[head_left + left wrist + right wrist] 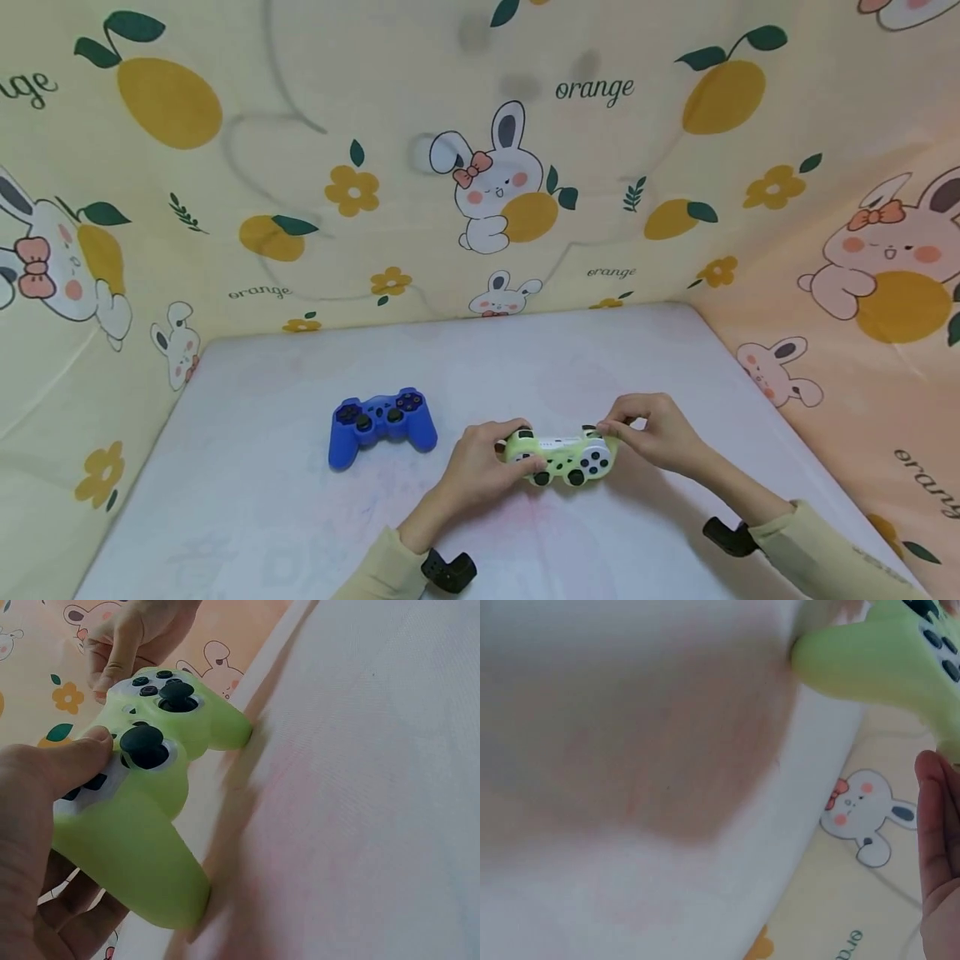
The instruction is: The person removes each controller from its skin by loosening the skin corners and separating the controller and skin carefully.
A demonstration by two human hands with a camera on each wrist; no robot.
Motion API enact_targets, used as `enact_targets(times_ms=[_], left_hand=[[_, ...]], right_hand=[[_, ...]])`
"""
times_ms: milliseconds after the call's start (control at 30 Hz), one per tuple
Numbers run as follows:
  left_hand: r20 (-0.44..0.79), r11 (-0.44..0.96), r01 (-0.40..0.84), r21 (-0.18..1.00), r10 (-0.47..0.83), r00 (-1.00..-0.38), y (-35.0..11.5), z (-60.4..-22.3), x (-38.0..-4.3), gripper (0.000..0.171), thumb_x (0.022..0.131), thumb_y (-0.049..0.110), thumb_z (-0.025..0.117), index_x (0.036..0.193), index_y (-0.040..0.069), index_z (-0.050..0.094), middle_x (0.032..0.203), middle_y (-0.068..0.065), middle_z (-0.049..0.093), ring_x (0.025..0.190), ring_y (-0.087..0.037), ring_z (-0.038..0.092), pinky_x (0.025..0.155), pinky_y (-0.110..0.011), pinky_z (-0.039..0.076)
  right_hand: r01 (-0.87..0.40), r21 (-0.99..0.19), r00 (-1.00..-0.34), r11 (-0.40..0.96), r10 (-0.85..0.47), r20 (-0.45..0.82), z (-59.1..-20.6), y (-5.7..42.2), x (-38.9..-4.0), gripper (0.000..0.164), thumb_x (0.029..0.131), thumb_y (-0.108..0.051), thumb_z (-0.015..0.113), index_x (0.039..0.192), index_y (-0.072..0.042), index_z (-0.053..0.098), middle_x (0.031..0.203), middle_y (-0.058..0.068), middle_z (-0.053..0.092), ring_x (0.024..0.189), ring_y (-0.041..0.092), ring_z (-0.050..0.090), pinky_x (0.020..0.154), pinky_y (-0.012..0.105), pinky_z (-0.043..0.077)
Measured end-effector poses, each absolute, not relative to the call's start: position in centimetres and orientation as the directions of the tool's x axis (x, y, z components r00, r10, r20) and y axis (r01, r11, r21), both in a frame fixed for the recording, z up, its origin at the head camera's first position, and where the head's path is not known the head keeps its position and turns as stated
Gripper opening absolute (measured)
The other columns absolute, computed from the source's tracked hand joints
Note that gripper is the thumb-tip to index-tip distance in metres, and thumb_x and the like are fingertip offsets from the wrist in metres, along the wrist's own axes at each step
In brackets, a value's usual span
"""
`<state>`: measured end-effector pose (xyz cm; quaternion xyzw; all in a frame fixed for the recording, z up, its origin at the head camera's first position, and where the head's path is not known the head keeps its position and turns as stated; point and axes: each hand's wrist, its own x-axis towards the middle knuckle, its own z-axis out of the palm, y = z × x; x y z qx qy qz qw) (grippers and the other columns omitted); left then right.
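Note:
A game controller (557, 457) in a light green silicone cover (150, 847) is tilted up over the table, its handles pointing down at the tabletop. My left hand (480, 467) grips its left side, thumb on the front beside a thumbstick (145, 745) and fingers behind. At the top right corner, by the shoulder buttons, my right hand (656, 429) pinches the cover's edge between thumb and fingertips. The right wrist view has the right handle (855, 664) beside the right fingers (934, 817). A blue game controller (384, 425) lies face up to the left, apart from both hands.
The white tabletop (247, 467) lies under everything. Behind it and at both sides hangs a yellow cloth (420, 67) printed with rabbits and oranges. Each wrist wears a black camera mount, one by the left sleeve (386, 571), one by the right sleeve (825, 550).

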<state>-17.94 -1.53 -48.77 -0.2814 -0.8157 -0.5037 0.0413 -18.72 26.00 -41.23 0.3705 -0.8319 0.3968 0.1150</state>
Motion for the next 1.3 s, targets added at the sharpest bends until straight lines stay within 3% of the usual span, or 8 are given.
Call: enact_targets(times_ms=[167,467,800,1000,1300], left_hand=[[0.364,0.329,0.509,0.796,0.412,-0.835,-1.5,-48.8,-17.9,0.037,0.081,0.037,0.081,0.110,0.015,0.071,0.087,0.012,0.066,0.078,-0.004,0.061,0.069,-0.019,0.052],[0.384,0.352,0.557,0.752,0.453,-0.804,-1.8,-48.6,-18.3,0.036,0.082,0.036,0.081,0.109,0.014,0.071,0.083,0.008,0.062,0.071,-0.005,0.056,0.065,-0.019,0.052],[0.383,0.355,0.576,0.736,0.483,-0.787,-1.9,-48.6,-18.5,0.035,0.081,0.039,0.081,0.108,0.018,0.071,0.083,0.010,0.061,0.071,-0.004,0.054,0.063,-0.019,0.050],[0.405,0.373,0.596,0.711,0.476,-0.781,-1.7,-48.7,-18.3,0.032,0.080,0.038,0.082,0.104,0.020,0.071,0.081,0.011,0.061,0.069,-0.002,0.052,0.061,-0.019,0.047],[0.459,0.438,0.629,0.642,0.438,-0.773,-1.9,-48.8,-17.7,0.034,0.080,0.042,0.081,0.105,0.021,0.071,0.077,0.014,0.058,0.064,-0.002,0.047,0.055,-0.018,0.039]], right_hand=[[-0.654,-0.596,-0.748,0.465,-0.514,0.420,-42.9,27.4,-19.9,0.025,0.078,0.008,0.078,0.073,-0.016,0.069,0.068,-0.005,0.063,0.062,0.011,0.056,0.056,0.027,0.048],[-0.546,-0.650,-0.833,0.530,-0.424,0.354,-44.2,27.2,-21.0,0.024,0.086,-0.012,0.078,0.070,-0.026,0.067,0.066,-0.013,0.060,0.060,0.008,0.053,0.054,0.025,0.045],[-0.596,-0.663,-0.798,0.453,-0.424,0.428,-44.4,25.7,-21.2,0.021,0.082,0.000,0.078,0.075,-0.019,0.073,0.066,-0.007,0.060,0.056,0.010,0.049,0.048,0.025,0.042],[-0.584,-0.677,-0.795,0.448,-0.485,0.365,-42.6,25.8,-20.6,0.017,0.080,0.006,0.077,0.074,-0.010,0.075,0.060,0.002,0.055,0.059,0.007,0.045,0.051,0.024,0.039],[-0.510,-0.743,-0.791,0.432,-0.574,0.209,-43.5,27.8,-21.8,0.022,0.086,-0.007,0.076,0.070,-0.022,0.071,0.061,-0.011,0.045,0.056,0.002,0.037,0.047,0.022,0.032]])
